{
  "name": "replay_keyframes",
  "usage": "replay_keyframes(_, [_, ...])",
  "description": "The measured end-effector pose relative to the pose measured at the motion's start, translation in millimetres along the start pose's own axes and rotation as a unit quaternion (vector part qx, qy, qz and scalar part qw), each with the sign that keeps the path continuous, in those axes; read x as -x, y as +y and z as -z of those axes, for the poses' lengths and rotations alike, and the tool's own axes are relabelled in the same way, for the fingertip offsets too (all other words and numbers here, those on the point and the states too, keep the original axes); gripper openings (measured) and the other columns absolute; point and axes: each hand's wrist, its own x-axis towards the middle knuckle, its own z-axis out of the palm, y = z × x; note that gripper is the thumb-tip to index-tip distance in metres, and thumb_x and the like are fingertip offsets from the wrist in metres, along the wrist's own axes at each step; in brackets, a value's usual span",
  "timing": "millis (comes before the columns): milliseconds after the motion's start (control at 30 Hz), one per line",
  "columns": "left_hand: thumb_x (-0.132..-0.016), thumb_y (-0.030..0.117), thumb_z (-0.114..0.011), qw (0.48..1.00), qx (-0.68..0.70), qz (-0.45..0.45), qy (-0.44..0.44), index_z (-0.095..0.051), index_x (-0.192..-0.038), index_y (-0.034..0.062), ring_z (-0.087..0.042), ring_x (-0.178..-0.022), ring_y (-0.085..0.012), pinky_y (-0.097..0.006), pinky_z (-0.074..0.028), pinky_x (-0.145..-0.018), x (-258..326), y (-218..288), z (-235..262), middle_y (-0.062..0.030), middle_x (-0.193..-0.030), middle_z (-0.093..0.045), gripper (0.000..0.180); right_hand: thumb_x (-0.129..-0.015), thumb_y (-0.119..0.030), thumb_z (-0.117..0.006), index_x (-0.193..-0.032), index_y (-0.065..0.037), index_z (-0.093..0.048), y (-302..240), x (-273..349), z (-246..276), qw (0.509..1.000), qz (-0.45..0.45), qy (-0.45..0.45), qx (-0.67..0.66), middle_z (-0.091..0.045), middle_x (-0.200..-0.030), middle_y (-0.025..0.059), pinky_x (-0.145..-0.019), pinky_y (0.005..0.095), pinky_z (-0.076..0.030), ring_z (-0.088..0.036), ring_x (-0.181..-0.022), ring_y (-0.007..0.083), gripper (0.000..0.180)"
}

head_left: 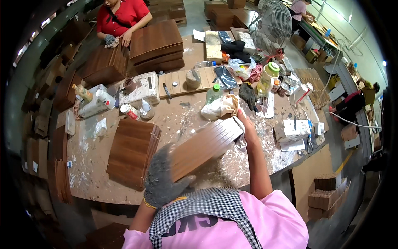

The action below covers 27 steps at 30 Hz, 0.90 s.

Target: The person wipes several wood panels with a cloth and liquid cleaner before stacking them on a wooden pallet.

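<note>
The left hand (162, 179), in a grey knitted glove, has a closed grip on the lower left end of a wooden slatted panel (206, 146); the thumb lies on the front face and the fingers go behind it. The right hand (247, 126) is bare and holds the upper right end of the same panel, its fingers bent around the edge together with a crumpled cream cloth (220, 107). The panel is brown, with narrow grooves running along its length. It is lifted above the table (89, 153) and tilted, the right end higher than the left, in front of the person's chest.

To the left of the panel, a stack of similar brown panels (133, 151) lies flat on the table, near the gloved hand but not touching it. The table surface is covered with white spots and dust. Behind the cloth stands a clear bottle with a green cap (213, 93), and a dark glove (248, 95) lies just beside it. Further back there are white glue bottles (99, 103), a small tin can (129, 111) and a taller stack of panels (156, 46). At the far side a person in a red shirt (123, 15) rests both hands on another pile of panels. A metal fan (271, 25) stands at the back right.
</note>
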Motion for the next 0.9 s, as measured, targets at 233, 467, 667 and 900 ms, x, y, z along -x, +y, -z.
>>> replay_keyframes(233, [-0.067,0.04,-0.09,0.93,0.338,0.091,0.11,-0.013,-0.144,-0.0002,-0.047,-0.125,-0.0287,-0.044,-0.04,-0.107,22.8,-30.8,-66.6,-0.0187,-0.135,-0.041,0.117,-0.096,-0.04,-0.059,-0.13,-0.002,-0.054,24.4,16.7,-5.2,0.991,0.067,0.026,-0.117,-0.065,-0.114,0.0091,-0.087,0.0303,-0.051,-0.065,-0.099,0.0179,0.051])
replay_keyframes(467, [-0.062,0.039,-0.094,0.965,0.259,0.017,0.038,-0.023,-0.137,0.0018,-0.049,-0.122,-0.0268,-0.041,-0.043,-0.103,5.5,-75.0,-47.2,-0.0173,-0.129,-0.047,0.11,-0.1,-0.035,-0.054,-0.134,0.0,-0.052,6.5,25.8,-7.3,0.992,0.117,0.038,0.033,-0.06,-0.124,0.0087,-0.096,0.0309,-0.044,-0.056,-0.112,0.0182,0.049])
replay_keyframes(667, [-0.061,0.032,-0.095,0.952,0.3,0.021,0.055,-0.029,-0.133,0.0037,-0.047,-0.124,-0.0275,-0.041,-0.042,-0.104,2.3,-71.9,-45.8,-0.0177,-0.132,-0.045,0.102,-0.101,-0.028,-0.047,-0.131,0.003,-0.05,-48.0,-97.8,12.7,0.881,0.356,0.175,0.26,-0.06,-0.118,0.0139,-0.093,0.0356,-0.045,-0.059,-0.106,0.0232,0.043])
replay_keyframes(900, [-0.066,0.038,-0.09,0.945,0.312,0.05,0.09,-0.034,-0.141,0.0031,-0.048,-0.124,-0.0305,-0.042,-0.041,-0.105,-2.1,-53.0,-30.5,-0.0169,-0.133,-0.045,0.1,-0.088,-0.022,-0.065,-0.104,-0.002,-0.057,12.7,-212.5,-1.1,0.63,0.433,-0.016,0.645,-0.06,-0.089,0.0215,-0.071,0.0497,-0.048,-0.059,-0.081,0.043,0.027])
